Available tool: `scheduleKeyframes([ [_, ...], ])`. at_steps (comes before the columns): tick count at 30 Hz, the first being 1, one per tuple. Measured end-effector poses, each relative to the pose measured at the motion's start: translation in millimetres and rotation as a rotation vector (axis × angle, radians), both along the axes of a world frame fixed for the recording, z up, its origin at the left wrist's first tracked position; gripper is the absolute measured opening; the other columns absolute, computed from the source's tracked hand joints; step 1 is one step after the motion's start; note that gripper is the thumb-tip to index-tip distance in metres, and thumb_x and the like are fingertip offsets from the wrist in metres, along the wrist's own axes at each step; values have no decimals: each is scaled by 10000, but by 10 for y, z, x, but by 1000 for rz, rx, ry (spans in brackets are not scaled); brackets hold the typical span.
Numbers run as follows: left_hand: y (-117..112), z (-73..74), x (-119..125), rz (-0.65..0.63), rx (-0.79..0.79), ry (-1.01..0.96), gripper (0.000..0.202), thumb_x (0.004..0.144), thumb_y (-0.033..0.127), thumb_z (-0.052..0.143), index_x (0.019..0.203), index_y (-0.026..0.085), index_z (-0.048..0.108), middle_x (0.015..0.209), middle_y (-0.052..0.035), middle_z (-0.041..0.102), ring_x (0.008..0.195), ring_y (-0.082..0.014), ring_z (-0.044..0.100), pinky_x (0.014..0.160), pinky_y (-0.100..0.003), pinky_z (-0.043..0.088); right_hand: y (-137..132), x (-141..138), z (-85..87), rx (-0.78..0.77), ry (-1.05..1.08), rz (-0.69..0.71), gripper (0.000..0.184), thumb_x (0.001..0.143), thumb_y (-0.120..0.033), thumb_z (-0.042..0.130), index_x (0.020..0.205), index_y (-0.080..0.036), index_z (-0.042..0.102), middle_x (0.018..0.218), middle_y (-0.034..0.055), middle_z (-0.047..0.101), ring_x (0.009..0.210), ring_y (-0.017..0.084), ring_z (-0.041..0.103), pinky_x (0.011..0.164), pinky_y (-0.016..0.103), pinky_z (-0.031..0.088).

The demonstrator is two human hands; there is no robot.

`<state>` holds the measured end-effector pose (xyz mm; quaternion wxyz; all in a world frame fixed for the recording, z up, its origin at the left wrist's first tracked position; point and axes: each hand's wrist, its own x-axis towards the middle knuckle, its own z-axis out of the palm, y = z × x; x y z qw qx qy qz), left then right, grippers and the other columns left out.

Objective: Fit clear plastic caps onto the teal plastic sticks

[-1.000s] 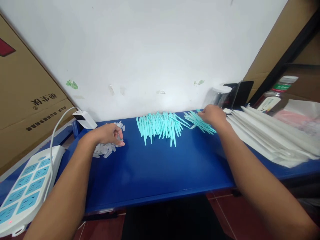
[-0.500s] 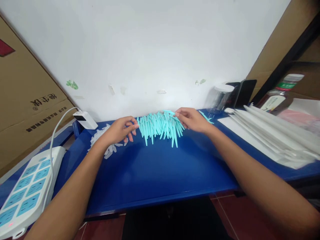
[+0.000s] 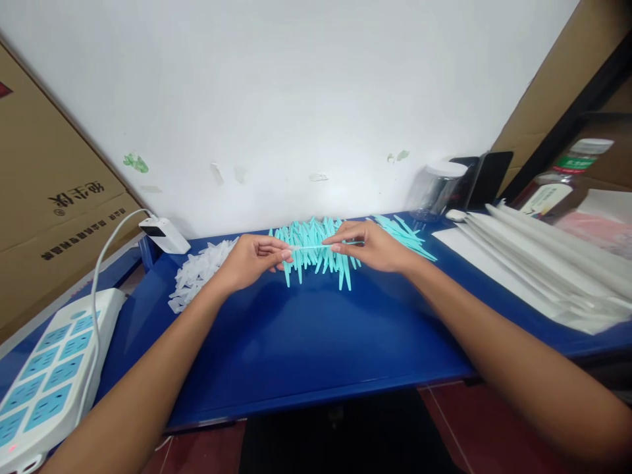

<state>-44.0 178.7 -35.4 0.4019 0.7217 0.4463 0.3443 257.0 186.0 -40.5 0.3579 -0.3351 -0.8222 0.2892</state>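
Over the middle of the blue table (image 3: pixel 316 342), my left hand (image 3: pixel 254 260) and my right hand (image 3: pixel 370 245) meet, both pinched on one thin teal stick (image 3: pixel 313 247) held level between them. My left fingertips close on its left tip, where a small clear cap may sit; I cannot tell. Just behind the hands lies a big pile of teal sticks (image 3: pixel 316 253). A smaller bunch of teal sticks (image 3: pixel 405 232) lies to the right of my right hand. A heap of clear plastic caps (image 3: pixel 197 273) lies left of my left hand.
A white power strip (image 3: pixel 47 368) with a cable and a white adapter (image 3: pixel 162 235) sit at the left. Cardboard boxes (image 3: pixel 44 204) lean at the left wall. White paper sleeves (image 3: pixel 538 266) are stacked at the right, behind them a clear jar (image 3: pixel 434 191), a dark phone (image 3: pixel 486 179) and a bottle (image 3: pixel 557 184).
My right hand came left from the right bunch with a teal stick. My left hand left the clear caps and moved right. Both hands now meet on the stick.
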Motion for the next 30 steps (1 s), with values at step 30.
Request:
scheduleKeyframes([
  [30, -125, -134, 233, 139, 61, -13, 560, 874, 644, 709, 1173, 176, 782, 1051, -139, 809, 750, -265, 758, 615, -344, 552, -62, -148, -60, 74, 61, -71, 248, 939, -379, 722, 1131, -262, 827, 949, 68, 723, 873, 221, 644, 736, 343, 512],
])
